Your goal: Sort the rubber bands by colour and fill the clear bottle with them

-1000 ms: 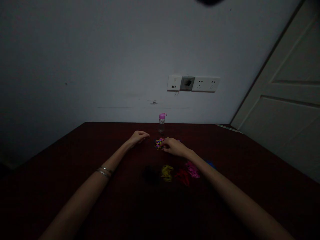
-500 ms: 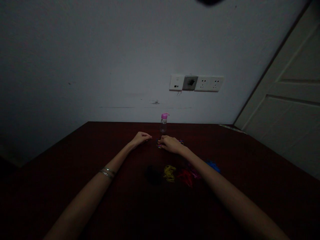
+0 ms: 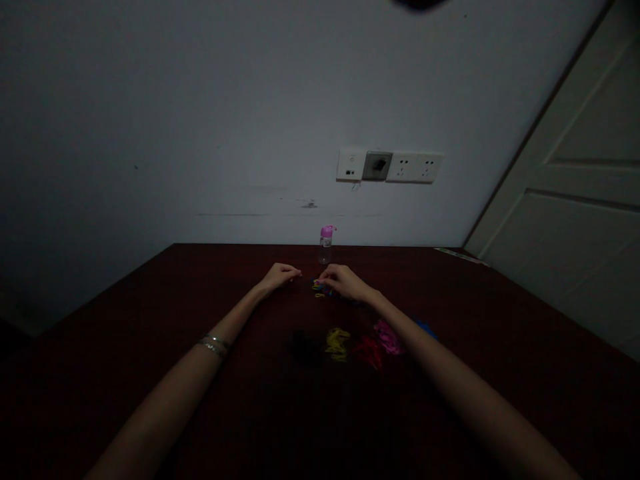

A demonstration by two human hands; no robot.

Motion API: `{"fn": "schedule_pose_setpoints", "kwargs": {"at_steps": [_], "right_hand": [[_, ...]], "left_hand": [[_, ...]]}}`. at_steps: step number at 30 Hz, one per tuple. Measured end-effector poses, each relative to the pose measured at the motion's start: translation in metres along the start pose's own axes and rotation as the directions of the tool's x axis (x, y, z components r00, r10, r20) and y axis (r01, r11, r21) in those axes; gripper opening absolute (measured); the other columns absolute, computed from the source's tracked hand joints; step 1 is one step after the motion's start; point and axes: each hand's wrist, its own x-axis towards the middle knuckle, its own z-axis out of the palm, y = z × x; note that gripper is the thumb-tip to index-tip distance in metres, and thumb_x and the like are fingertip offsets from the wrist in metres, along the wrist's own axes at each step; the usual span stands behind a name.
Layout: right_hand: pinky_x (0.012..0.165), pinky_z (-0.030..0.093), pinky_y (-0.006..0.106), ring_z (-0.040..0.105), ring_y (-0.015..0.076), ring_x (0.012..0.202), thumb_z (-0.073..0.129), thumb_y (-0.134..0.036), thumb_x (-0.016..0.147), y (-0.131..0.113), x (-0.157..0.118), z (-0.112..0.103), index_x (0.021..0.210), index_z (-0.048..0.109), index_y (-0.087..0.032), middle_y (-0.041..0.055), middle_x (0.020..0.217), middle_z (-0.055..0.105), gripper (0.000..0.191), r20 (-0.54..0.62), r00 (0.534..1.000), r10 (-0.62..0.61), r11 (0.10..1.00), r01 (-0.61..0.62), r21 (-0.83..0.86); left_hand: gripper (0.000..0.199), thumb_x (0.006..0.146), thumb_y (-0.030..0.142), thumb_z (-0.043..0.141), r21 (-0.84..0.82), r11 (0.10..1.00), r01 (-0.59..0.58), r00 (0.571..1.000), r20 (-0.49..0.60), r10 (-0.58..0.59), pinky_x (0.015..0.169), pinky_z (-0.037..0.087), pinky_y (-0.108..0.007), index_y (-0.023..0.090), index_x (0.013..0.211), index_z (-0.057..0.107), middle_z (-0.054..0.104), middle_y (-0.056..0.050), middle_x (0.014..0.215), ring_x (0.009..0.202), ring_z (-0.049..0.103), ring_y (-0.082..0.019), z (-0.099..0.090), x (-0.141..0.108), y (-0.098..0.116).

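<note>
My right hand [image 3: 346, 281] reaches over a small mixed-colour pile of rubber bands [image 3: 320, 288], thumb and fingertips pinched together at its edge. Whatever is between those fingertips is too small and dark to make out. To the left, my left hand [image 3: 281, 275] rests on the table with its fingers closed in a pinch, apart from the pile. Nearer me lie sorted heaps of bands: black [image 3: 305, 348], yellow [image 3: 337, 345], red [image 3: 369, 351], pink [image 3: 389, 337] and blue [image 3: 426, 328]. My right forearm partly covers the blue and pink heaps.
A clear bottle with a pink cap [image 3: 325, 245] stands just behind the mixed pile. The dark red table [image 3: 225, 267] ends at a pale wall [image 3: 225, 120] with a row of sockets [image 3: 389, 167]. A panelled door [image 3: 575, 180] is on the right.
My right hand has lifted and shifted slightly, uncovering more of the mixed pile's left part. More of the pink heap shows beside my forearm. My left hand stays nearly still.
</note>
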Motion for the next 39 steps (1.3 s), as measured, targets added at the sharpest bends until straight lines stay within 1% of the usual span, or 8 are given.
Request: {"fn": "schedule_pose_setpoints", "kwargs": {"at_steps": [8,14,17,23,28,33,36,39], "right_hand": [[0.064,0.044,0.023,0.060,0.0144,0.070,0.056,-0.027,0.075,0.001,-0.003,-0.002,0.078,0.067,-0.012,0.0072,0.078,0.067,0.019,-0.038,0.996,0.084,0.980,-0.076,0.185],[0.065,0.044,0.023,0.060,0.0148,0.071,0.054,-0.026,0.076,0.007,-0.004,-0.001,0.080,0.068,-0.013,0.0064,0.079,0.068,0.019,-0.078,0.993,0.094,0.985,-0.081,0.150],[0.065,0.043,0.023,0.060,0.0151,0.071,0.054,-0.026,0.076,0.009,-0.005,0.000,0.079,0.068,-0.013,0.0067,0.079,0.068,0.019,-0.085,0.992,0.089,0.990,-0.078,0.121],[0.066,0.043,0.024,0.059,0.0146,0.070,0.054,-0.024,0.075,0.005,-0.007,-0.004,0.079,0.068,-0.014,0.0062,0.078,0.068,0.018,-0.103,0.991,0.081,0.990,-0.067,0.127],[0.063,0.042,0.025,0.057,0.0145,0.068,0.051,-0.029,0.076,0.004,-0.018,-0.030,0.077,0.066,-0.012,0.0061,0.075,0.066,0.022,-0.147,0.979,0.142,0.982,-0.120,0.148],[0.062,0.042,0.025,0.056,0.0145,0.067,0.053,-0.033,0.075,0.000,-0.053,-0.070,0.078,0.066,-0.012,0.0061,0.075,0.065,0.025,0.061,0.980,0.190,0.970,-0.197,0.143],[0.061,0.042,0.024,0.055,0.0136,0.065,0.054,-0.032,0.074,-0.006,-0.079,-0.087,0.076,0.066,-0.012,0.0053,0.071,0.064,0.024,0.302,0.925,0.230,0.956,-0.273,0.110],[0.059,0.041,0.023,0.055,0.0128,0.063,0.055,-0.029,0.072,-0.006,-0.097,-0.092,0.077,0.067,-0.011,0.0053,0.070,0.065,0.022,0.419,0.869,0.262,0.941,-0.326,0.089]], "left_hand": [[0.043,0.065,0.047,0.058,0.031,0.999,-0.024,1.000,0.003,0.024,0.040,0.017,-0.020,0.008,0.084,0.066,0.043,0.004,0.049,0.040,0.029,-0.004,0.000,0.000,0.002],[0.038,0.063,0.043,0.062,0.099,0.979,-0.178,0.945,0.294,0.142,0.046,0.023,-0.021,0.010,0.083,0.068,0.055,0.000,0.058,0.050,0.038,-0.007,0.014,-0.012,0.031],[0.036,0.063,0.041,0.063,0.110,0.972,-0.206,0.917,0.367,0.153,0.047,0.024,-0.021,0.010,0.080,0.069,0.055,-0.001,0.058,0.051,0.038,-0.007,0.027,-0.016,0.041],[0.027,0.064,0.034,0.062,0.080,0.982,-0.172,0.932,0.337,0.136,0.047,0.024,-0.021,0.010,0.075,0.069,0.053,0.000,0.053,0.048,0.037,-0.006,0.040,-0.013,0.040],[0.020,0.062,0.025,0.061,0.115,0.982,-0.149,0.932,0.347,0.101,0.049,0.026,-0.021,0.010,0.072,0.070,0.054,0.000,0.051,0.047,0.037,-0.006,0.038,-0.014,0.039],[0.021,0.059,0.023,0.062,0.132,0.976,-0.174,0.923,0.368,0.114,0.051,0.029,-0.021,0.010,0.073,0.070,0.058,-0.001,0.056,0.051,0.041,-0.008,0.038,-0.015,0.038],[0.021,0.059,0.024,0.062,0.126,0.977,-0.172,0.930,0.346,0.119,0.052,0.031,-0.021,0.011,0.074,0.070,0.060,-0.002,0.060,0.053,0.044,-0.009,0.036,-0.010,0.032],[0.023,0.059,0.026,0.063,0.112,0.980,-0.164,0.939,0.321,0.121,0.054,0.033,-0.021,0.012,0.076,0.070,0.063,-0.004,0.066,0.056,0.047,-0.010,0.031,-0.004,0.024]]}}
